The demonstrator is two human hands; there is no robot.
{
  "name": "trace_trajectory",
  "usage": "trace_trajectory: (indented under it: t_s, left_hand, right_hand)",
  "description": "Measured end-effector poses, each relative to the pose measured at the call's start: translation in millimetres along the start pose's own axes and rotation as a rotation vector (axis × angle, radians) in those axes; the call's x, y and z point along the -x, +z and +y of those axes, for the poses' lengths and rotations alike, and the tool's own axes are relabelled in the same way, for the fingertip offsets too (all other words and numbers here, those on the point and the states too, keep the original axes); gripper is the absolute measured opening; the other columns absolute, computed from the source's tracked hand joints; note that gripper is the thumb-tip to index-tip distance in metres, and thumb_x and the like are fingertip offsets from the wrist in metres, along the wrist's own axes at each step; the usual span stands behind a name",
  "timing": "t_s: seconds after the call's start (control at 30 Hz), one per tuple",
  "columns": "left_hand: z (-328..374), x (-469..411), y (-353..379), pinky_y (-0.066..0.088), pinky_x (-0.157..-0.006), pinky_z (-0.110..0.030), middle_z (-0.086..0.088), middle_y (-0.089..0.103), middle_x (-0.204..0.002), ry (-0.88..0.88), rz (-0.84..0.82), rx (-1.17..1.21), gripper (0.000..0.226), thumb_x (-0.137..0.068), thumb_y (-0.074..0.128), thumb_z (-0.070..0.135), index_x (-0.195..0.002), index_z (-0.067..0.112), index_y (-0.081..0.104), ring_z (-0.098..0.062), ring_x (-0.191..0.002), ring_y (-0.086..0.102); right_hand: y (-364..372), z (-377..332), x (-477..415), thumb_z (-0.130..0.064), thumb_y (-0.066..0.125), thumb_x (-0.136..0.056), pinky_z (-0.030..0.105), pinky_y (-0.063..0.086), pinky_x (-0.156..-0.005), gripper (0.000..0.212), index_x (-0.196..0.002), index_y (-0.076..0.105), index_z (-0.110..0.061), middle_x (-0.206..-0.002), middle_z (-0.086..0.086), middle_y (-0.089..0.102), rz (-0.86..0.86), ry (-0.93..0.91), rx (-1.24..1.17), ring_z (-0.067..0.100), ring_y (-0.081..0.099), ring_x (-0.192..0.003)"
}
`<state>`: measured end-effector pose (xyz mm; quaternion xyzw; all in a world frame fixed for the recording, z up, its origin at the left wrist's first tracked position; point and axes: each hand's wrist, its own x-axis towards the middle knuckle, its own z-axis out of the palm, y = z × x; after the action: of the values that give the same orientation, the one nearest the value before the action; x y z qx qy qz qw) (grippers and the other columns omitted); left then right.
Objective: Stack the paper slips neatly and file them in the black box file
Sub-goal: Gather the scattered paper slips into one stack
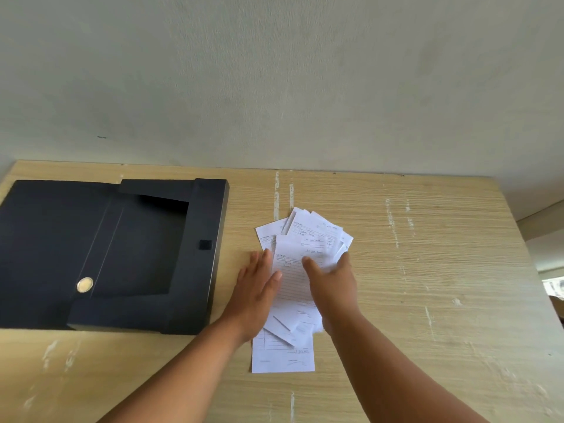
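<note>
Several white paper slips (300,239) lie fanned out in a loose, uneven pile near the middle of the wooden table (427,270). My left hand (254,296) lies flat with fingers together against the pile's left edge. My right hand (332,285) rests on top of the slips, its thumb pressing one and its fingers curled around the pile's right side. One longer slip (282,358) sticks out toward me below both hands. The black box file (122,254) lies open on the table to the left, its inside showing nothing in it.
The file's flap (45,239) with a round metal button (84,284) spreads to the far left. A pale wall (274,87) runs along the table's back edge. Bare tabletop stretches to the right of the slips and in front of the file.
</note>
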<state>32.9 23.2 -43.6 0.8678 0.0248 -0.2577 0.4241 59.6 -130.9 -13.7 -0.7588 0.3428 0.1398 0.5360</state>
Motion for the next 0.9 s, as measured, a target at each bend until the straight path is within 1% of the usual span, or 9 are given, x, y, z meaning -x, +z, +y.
trace_trajectory:
  t_s: [0.03,0.1,0.2,0.3,0.4,0.5,0.67,0.73,0.9]
  left_hand:
    - [-3.7,-0.9,0.3,-0.017,-0.125,-0.03,0.018,-0.022,-0.168,0.026,-0.017,-0.057,0.084,-0.092,0.004,0.075,-0.163,0.032,-0.009,0.002,-0.15,-0.031]
    - [-9.8,-2.9,1.0,-0.017,-0.126,-0.031,0.019,-0.024,-0.168,0.065,-0.046,-0.17,0.091,-0.085,-0.006,0.082,-0.162,0.034,-0.011,0.001,-0.149,-0.034]
    - [-11.4,-5.4,3.1,-0.018,-0.126,-0.032,0.017,-0.025,-0.168,0.059,-0.07,-0.221,0.08,-0.092,-0.005,0.069,-0.163,0.032,-0.009,-0.003,-0.15,-0.035]
    - [-9.1,-4.8,4.6,-0.023,-0.12,-0.024,0.018,-0.025,-0.167,0.055,-0.06,-0.192,0.083,-0.09,-0.006,0.071,-0.163,0.031,-0.008,-0.001,-0.149,-0.035]
    - [-11.2,-7.1,5.0,-0.023,-0.119,-0.023,0.02,-0.024,-0.168,0.054,-0.05,-0.143,0.09,-0.082,-0.009,0.074,-0.162,0.033,-0.007,0.002,-0.148,-0.035]
    - [-11.5,-7.7,4.8,-0.023,-0.12,-0.025,0.02,-0.025,-0.168,0.05,-0.06,-0.123,0.09,-0.082,-0.01,0.073,-0.162,0.034,-0.008,0.002,-0.147,-0.036]
    - [-10.1,-8.6,4.6,-0.024,-0.12,-0.025,0.02,-0.03,-0.165,0.063,-0.064,-0.158,0.103,-0.073,-0.018,0.086,-0.161,0.033,-0.012,0.001,-0.146,-0.039]
    - [-9.4,-8.7,3.4,-0.023,-0.121,-0.026,0.019,-0.029,-0.166,0.051,-0.072,-0.146,0.099,-0.076,-0.016,0.083,-0.161,0.033,-0.011,0.001,-0.147,-0.038]
    - [-8.8,-8.9,2.9,-0.023,-0.118,-0.022,0.019,-0.025,-0.168,0.037,-0.067,-0.1,0.092,-0.081,-0.011,0.073,-0.163,0.032,-0.007,0.002,-0.148,-0.036]
  right_hand:
    - [0.2,-3.3,-0.5,-0.048,0.076,-0.079,0.044,0.058,-0.086,0.059,-0.127,0.052,-0.026,-0.118,-0.003,0.069,-0.004,0.025,-0.042,0.024,0.066,-0.112]
    - [0.0,-7.9,-4.7,-0.032,0.077,-0.086,0.032,0.054,-0.068,0.038,-0.116,0.056,-0.022,-0.104,-0.004,0.071,-0.003,0.025,-0.06,0.018,0.069,-0.094]
    - [-2.1,-12.5,-8.8,-0.027,0.075,-0.089,0.029,0.05,-0.062,0.024,-0.106,0.06,-0.017,-0.095,-0.004,0.07,0.015,0.004,-0.089,0.013,0.067,-0.083]
    - [-1.1,-15.7,-9.1,-0.034,0.075,-0.084,0.041,0.06,-0.071,0.027,-0.099,0.064,-0.015,-0.092,0.001,0.071,0.013,0.026,-0.11,0.022,0.07,-0.085]
    - [8.4,-13.6,-5.9,-0.057,0.072,-0.06,0.052,0.06,-0.09,0.059,-0.108,0.063,-0.024,-0.108,0.0,0.072,0.023,0.033,-0.1,0.029,0.067,-0.11]
    - [14.6,-7.4,-8.9,-0.062,0.069,-0.048,0.053,0.058,-0.093,0.079,-0.116,0.056,-0.024,-0.116,0.001,0.067,0.022,0.044,-0.124,0.031,0.064,-0.115]
    - [3.5,-24.7,1.0,-0.038,0.079,-0.072,0.05,0.061,-0.085,0.054,-0.118,0.054,-0.021,-0.112,0.001,0.068,0.002,0.102,-0.167,0.025,0.069,-0.1]
    - [0.8,-22.9,-3.2,-0.031,0.079,-0.08,0.046,0.062,-0.083,0.045,-0.12,0.058,-0.021,-0.108,0.0,0.072,-0.003,0.113,-0.205,0.023,0.07,-0.097]
    - [0.0,-24.4,-6.5,-0.034,0.08,-0.072,0.053,0.063,-0.086,0.048,-0.115,0.064,-0.022,-0.104,0.002,0.076,-0.062,0.156,-0.215,0.027,0.073,-0.097]
